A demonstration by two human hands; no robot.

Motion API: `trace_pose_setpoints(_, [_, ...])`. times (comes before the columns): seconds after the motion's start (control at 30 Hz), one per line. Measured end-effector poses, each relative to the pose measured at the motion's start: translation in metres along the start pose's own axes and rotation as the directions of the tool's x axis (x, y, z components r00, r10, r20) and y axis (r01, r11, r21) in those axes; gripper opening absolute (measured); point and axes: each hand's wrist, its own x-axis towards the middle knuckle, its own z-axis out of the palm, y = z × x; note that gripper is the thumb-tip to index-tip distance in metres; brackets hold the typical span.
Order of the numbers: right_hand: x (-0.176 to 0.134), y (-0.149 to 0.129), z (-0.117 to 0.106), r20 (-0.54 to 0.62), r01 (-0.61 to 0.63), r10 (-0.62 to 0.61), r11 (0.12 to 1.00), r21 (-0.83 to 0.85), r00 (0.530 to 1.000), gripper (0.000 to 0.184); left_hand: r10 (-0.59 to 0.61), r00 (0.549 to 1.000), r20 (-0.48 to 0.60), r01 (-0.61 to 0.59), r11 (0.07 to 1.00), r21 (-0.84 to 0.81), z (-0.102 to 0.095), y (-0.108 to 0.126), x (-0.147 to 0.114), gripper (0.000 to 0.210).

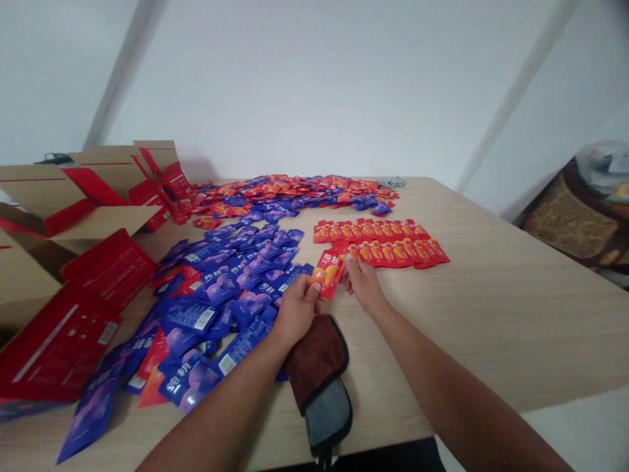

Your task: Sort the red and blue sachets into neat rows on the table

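An orange-red sachet [326, 270] printed with orange fruit is held up between my two hands. My left hand [299, 307] pinches its lower left corner between thumb and fingers. At its upper right edge, my right hand [362, 282] is closed, thumb against fingers; part of its grip is hidden. Just beyond lie two overlapping rows of like orange-red sachets, the back row [371, 229] and the front row [400, 252]. Left of my hands spreads a loose heap of purple-blue sachets [221, 288], with a few red ones among them.
Opened red cartons [73, 314] with brown insides stand along the left. A mixed pile of red and blue sachets [295, 190] runs along the wall. Beneath my left wrist lies a brown and grey cloth item [319, 360]. The wooden table [491, 295] extends right; a patterned seat [565, 210] stands beyond.
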Motion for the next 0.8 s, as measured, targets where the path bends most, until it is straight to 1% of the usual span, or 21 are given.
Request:
trace_pose_setpoints(0.03, [0.006, -0.001, -0.007, -0.057, 0.037, -0.041, 0.997, -0.068, 0.998, 0.06, 0.0, 1.0, -0.017, 0.0, 1.0, -0.001, 0.0, 0.0, 0.0, 0.025])
trace_pose_setpoints(0.07, [0.012, -0.001, -0.014, -0.087, 0.1, -0.116, 0.979, -0.176, 0.989, 0.055, 0.002, 0.999, -0.039, -0.003, 1.0, -0.007, -0.001, -0.001, 0.001, 0.026])
trace_pose_setpoints(0.1, [0.018, 0.001, -0.022, -0.075, 0.172, -0.205, 0.934, -0.314, 0.976, 0.047, 0.005, 0.998, -0.065, -0.006, 1.0, -0.017, -0.001, -0.002, 0.001, 0.026])
trace_pose_setpoints(0.13, [0.024, 0.003, -0.029, -0.035, 0.236, -0.281, 0.863, -0.447, 0.959, 0.039, 0.009, 0.996, -0.094, -0.011, 1.0, -0.028, -0.002, -0.003, 0.002, 0.026])
trace_pose_setpoints(0.17, [0.027, 0.007, -0.035, 0.025, 0.289, -0.332, 0.779, -0.556, 0.943, 0.034, 0.012, 0.993, -0.121, -0.017, 0.999, -0.037, -0.002, -0.003, 0.002, 0.026])
trace_pose_setpoints(0.2, [0.03, 0.012, -0.04, 0.083, 0.324, -0.356, 0.697, -0.639, 0.931, 0.035, 0.015, 0.99, -0.144, -0.022, 0.999, -0.047, -0.003, -0.003, 0.003, 0.026])
trace_pose_setpoints(0.23, [0.03, 0.018, -0.043, 0.129, 0.34, -0.358, 0.626, -0.702, 0.925, 0.04, 0.016, 0.987, -0.162, -0.025, 0.998, -0.056, -0.003, -0.003, 0.003, 0.026])
trace_pose_setpoints(0.3, [0.028, 0.029, -0.043, 0.179, 0.328, -0.316, 0.518, -0.79, 0.932, 0.052, 0.016, 0.983, -0.185, -0.03, 0.997, -0.074, -0.003, -0.002, 0.003, 0.025])
trace_pose_setpoints(0.37, [0.023, 0.037, -0.038, 0.215, 0.317, -0.265, 0.444, -0.838, 0.94, 0.059, 0.016, 0.982, -0.191, -0.033, 0.996, -0.087, -0.002, 0.0, 0.002, 0.024])
trace_pose_setpoints(0.4, [0.021, 0.039, -0.035, 0.244, 0.329, -0.245, 0.416, -0.848, 0.938, 0.06, 0.017, 0.981, -0.191, -0.035, 0.995, -0.088, -0.002, 0.001, 0.001, 0.024])
trace_pose_setpoints(0.47, [0.018, 0.04, -0.03, 0.306, 0.37, -0.219, 0.379, -0.848, 0.926, 0.057, 0.02, 0.982, -0.19, -0.036, 0.996, -0.082, -0.001, 0.001, 0.001, 0.024])
trace_pose_setpoints(0.53, [0.018, 0.039, -0.026, 0.348, 0.396, -0.192, 0.364, -0.843, 0.918, 0.054, 0.021, 0.982, -0.187, -0.035, 0.997, -0.072, -0.001, 0.001, 0.002, 0.025])
trace_pose_setpoints(0.7, [0.019, 0.035, -0.021, 0.361, 0.387, -0.141, 0.381, -0.84, 0.922, 0.054, 0.021, 0.984, -0.178, -0.034, 0.997, -0.068, -0.001, -0.001, 0.002, 0.025])
trace_pose_setpoints(0.8, [0.016, 0.033, -0.02, 0.36, 0.388, -0.147, 0.39, -0.835, 0.922, 0.058, 0.012, 0.986, -0.168, -0.026, 0.996, -0.082, -0.001, -0.002, 0.002, 0.025])
